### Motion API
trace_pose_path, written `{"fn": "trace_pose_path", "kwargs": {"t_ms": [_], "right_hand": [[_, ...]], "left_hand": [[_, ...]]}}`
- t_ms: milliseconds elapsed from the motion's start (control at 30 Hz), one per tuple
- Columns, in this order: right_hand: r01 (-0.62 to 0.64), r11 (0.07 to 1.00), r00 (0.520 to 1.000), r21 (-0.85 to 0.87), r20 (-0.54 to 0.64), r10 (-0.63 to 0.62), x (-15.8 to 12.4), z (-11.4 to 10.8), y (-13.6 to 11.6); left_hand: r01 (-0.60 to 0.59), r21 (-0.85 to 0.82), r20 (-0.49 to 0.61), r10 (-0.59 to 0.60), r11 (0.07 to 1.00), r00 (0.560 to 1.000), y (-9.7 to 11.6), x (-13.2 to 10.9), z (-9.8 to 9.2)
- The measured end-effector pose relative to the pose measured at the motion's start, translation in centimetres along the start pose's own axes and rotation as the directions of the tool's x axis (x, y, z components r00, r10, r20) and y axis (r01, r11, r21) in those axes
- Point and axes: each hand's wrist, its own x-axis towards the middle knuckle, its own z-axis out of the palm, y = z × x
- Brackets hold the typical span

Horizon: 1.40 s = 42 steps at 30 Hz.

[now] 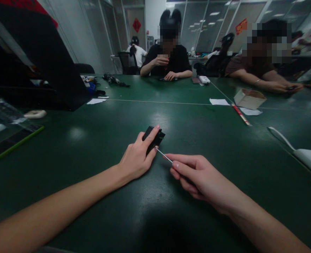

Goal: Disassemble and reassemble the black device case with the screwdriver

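**Small black boxy device (157,140) is sitting in your left hand's (135,156) grip!**

And here it is: the device is looking dark all over, slanting away from you, its far right end showing an uneven, notched outline. It is lying beneath your left fingers, over the middle of the smooth dark-green tabletop (92,140). Your left index finger is stretching across its top, your thumb is pressing near its closer edge, so that hand is clasping it. Your right hand (200,175) is pinching a thin, straight, silvery rod (163,154), thumb against fingers; its tip is reaching the device's near edge beside your left thumb, contact too fine to tell.
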Motion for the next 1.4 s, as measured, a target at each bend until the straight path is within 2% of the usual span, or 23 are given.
{"fn": "trace_pose_path", "kwargs": {"t_ms": [100,167,267,367,433,467,533,600,667,700,733,767,833,967,1100,1267,1400], "right_hand": [[0.088,0.975,0.996,-0.203,-0.013,-0.093,-0.1,0.1,0.0],[0.191,0.904,0.976,-0.382,-0.024,-0.216,-0.1,0.1,0.1],[0.339,0.675,0.894,-0.655,0.001,-0.448,-0.1,0.3,0.5],[0.376,0.448,0.823,-0.811,0.07,-0.564,0.1,0.5,1.3],[0.372,0.382,0.811,-0.846,0.097,-0.577,0.2,0.5,1.7],[0.379,0.38,0.808,-0.844,0.101,-0.581,0.3,0.5,1.7],[0.401,0.448,0.81,-0.799,0.081,-0.581,0.3,0.5,1.6],[0.374,0.637,0.867,-0.674,0.011,-0.497,0.4,0.5,1.3],[0.244,0.884,0.957,-0.399,-0.047,-0.285,0.4,0.5,0.9],[0.149,0.964,0.986,-0.221,-0.041,-0.162,0.4,0.4,0.7],[0.06,0.997,0.998,-0.048,-0.016,-0.061,0.4,0.3,0.6],[-0.008,0.995,1.0,0.102,0.019,0.006,0.5,0.2,0.5],[-0.088,0.947,0.994,0.308,0.087,0.064,0.5,-0.1,0.4],[-0.162,0.864,0.979,0.476,0.184,0.082,0.5,-1.0,0.2],[-0.161,0.887,0.981,0.434,0.166,0.097,0.2,-1.1,-0.1],[-0.109,0.966,0.993,0.236,0.061,0.097,-0.2,-0.5,-0.6],[-0.083,0.987,0.996,0.139,0.027,0.08,-0.4,-0.2,-0.6]], "left_hand": [[-0.018,0.033,0.005,0.018,0.999,1.0,0.1,0.0,0.0],[-0.025,0.057,0.009,0.025,0.998,1.0,0.1,0.0,0.0],[-0.025,0.082,0.016,0.024,0.996,1.0,0.1,0.0,0.0],[-0.018,0.086,0.019,0.017,0.996,1.0,0.1,0.0,0.0],[-0.011,0.082,0.02,0.009,0.997,1.0,0.1,0.0,0.0],[-0.006,0.078,0.02,0.004,0.997,1.0,0.1,0.0,-0.1],[0.007,0.068,0.015,-0.008,0.998,1.0,0.1,0.0,-0.1],[0.014,0.045,0.011,-0.015,0.999,1.0,0.0,0.0,-0.1],[0.018,0.01,0.008,-0.018,1.0,1.0,-0.2,0.0,-0.1],[0.019,-0.006,0.007,-0.019,1.0,1.0,-0.2,0.0,0.0],[0.021,-0.019,0.007,-0.021,1.0,1.0,-0.2,0.0,0.0],[0.023,-0.026,0.006,-0.023,0.999,1.0,-0.3,0.0,0.0],[0.028,-0.026,0.007,-0.028,0.999,1.0,-0.3,0.0,0.1],[0.019,0.043,0.011,-0.019,0.999,1.0,-0.1,0.1,0.0],[-0.016,0.152,0.03,0.011,0.988,0.999,0.1,0.1,-0.1],[-0.081,0.304,0.058,0.066,0.949,0.996,0.1,0.0,-0.2],[-0.113,0.376,0.08,0.09,0.92,0.993,0.3,0.0,-0.2]]}}
